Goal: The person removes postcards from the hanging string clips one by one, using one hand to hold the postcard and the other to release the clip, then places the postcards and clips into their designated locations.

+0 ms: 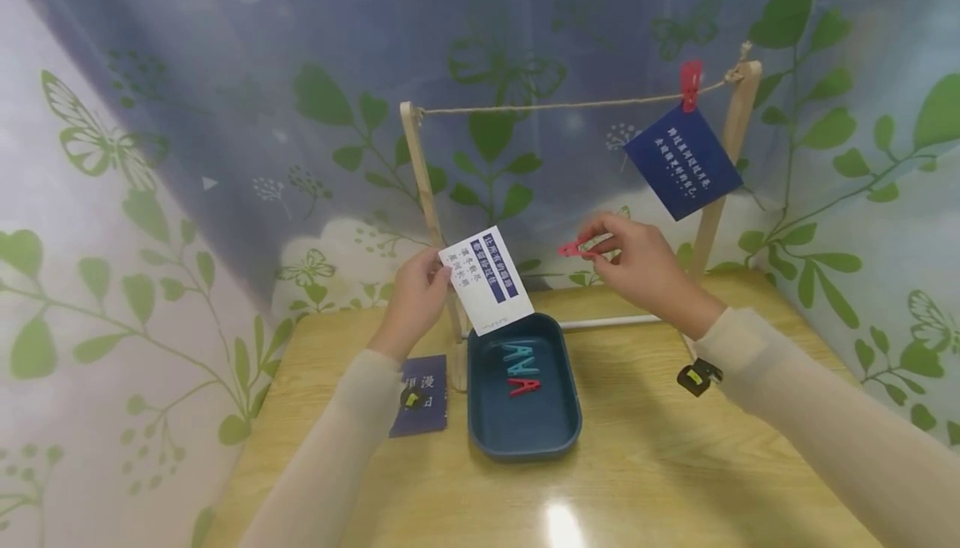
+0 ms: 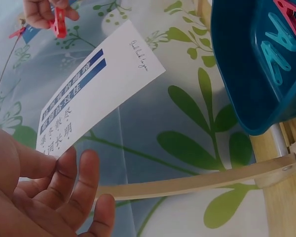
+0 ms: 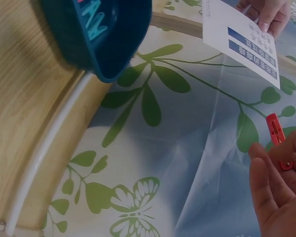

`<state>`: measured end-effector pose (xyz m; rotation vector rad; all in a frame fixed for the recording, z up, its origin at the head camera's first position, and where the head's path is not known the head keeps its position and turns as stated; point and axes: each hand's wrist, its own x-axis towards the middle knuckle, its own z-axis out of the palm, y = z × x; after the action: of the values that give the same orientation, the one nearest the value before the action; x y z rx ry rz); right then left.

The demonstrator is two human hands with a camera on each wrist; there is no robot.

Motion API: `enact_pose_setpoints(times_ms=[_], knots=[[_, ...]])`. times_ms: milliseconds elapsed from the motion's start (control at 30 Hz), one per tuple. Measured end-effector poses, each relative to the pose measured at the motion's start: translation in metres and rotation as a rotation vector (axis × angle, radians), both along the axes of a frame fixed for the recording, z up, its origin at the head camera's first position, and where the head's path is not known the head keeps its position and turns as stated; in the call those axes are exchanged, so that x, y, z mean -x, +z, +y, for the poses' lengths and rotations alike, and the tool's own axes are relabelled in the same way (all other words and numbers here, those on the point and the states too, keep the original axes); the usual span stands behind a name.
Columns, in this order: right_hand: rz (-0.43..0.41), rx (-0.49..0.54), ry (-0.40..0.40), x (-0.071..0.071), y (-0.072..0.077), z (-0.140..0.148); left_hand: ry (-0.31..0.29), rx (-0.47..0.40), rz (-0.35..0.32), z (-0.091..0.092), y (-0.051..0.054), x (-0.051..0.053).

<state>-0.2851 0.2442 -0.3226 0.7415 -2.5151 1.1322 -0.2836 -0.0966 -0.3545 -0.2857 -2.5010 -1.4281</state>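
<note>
Between thumb and fingers, my left hand (image 1: 417, 296) pinches a white card (image 1: 489, 283) with blue-backed printed lines by its edge; the card is raised above the far end of a dark blue tray (image 1: 525, 440). To the right, my right hand (image 1: 633, 261) holds a red clothespin (image 1: 574, 249), clear of the card. A twine line (image 1: 555, 106) runs above both hands. From its right part a dark blue card (image 1: 682, 161) hangs by one corner under another red clothespin (image 1: 691, 86). Inside the tray lie teal clothespins (image 1: 519, 359) and a red clothespin (image 1: 523, 386).
A wooden frame with a left post (image 1: 422, 173) and a right post (image 1: 723, 173) carries the twine. A white bar (image 1: 611, 322) joins its base behind the tray. Left of the tray, another dark blue card (image 1: 429, 415) lies on the wooden table (image 1: 637, 465). A leaf-patterned curtain (image 1: 337, 32) hangs behind.
</note>
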Motion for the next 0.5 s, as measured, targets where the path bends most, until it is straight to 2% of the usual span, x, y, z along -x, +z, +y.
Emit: enact_pose_setpoints(times_ms=[233,500], knots=[[-0.059,-0.056,0.009,-0.003,-0.014,-0.004,0.004,0.029,-0.011,-0.007,-0.005,-0.002],[-0.083,-0.053,0.057,-0.006,-0.027,-0.011,0.017,0.053,-0.025,-0.012,-0.009,-0.005]])
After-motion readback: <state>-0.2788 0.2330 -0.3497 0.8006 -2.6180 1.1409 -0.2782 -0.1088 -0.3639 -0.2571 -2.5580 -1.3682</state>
